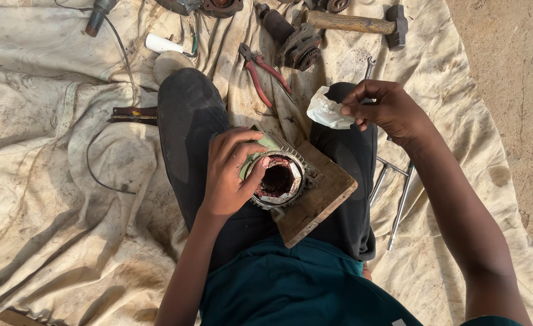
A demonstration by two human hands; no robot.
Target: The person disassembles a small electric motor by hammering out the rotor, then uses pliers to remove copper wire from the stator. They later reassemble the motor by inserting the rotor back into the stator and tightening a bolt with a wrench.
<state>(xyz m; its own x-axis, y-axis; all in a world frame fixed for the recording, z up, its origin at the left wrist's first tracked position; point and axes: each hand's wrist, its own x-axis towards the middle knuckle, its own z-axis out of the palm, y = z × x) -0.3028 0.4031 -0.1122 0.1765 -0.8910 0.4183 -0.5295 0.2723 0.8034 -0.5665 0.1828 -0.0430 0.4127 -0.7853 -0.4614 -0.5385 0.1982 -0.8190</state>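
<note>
A stator (278, 180) is gripped at its rim by the left hand (230, 172), fingers curled over the 10 o'clock edge; it is rested on a wood board (321, 202) across the lap. A crumpled white paper (328, 110) is pinched in the right hand (390, 111), at approx. 1 o'clock from the stator. Pliers (261, 71) w/ red grips are laid at 12 o'clock, a hammer (363, 24) at 1 o'clock, metal rods (396, 196) at 3 o'clock, all on a stained cloth (49, 181).
</note>
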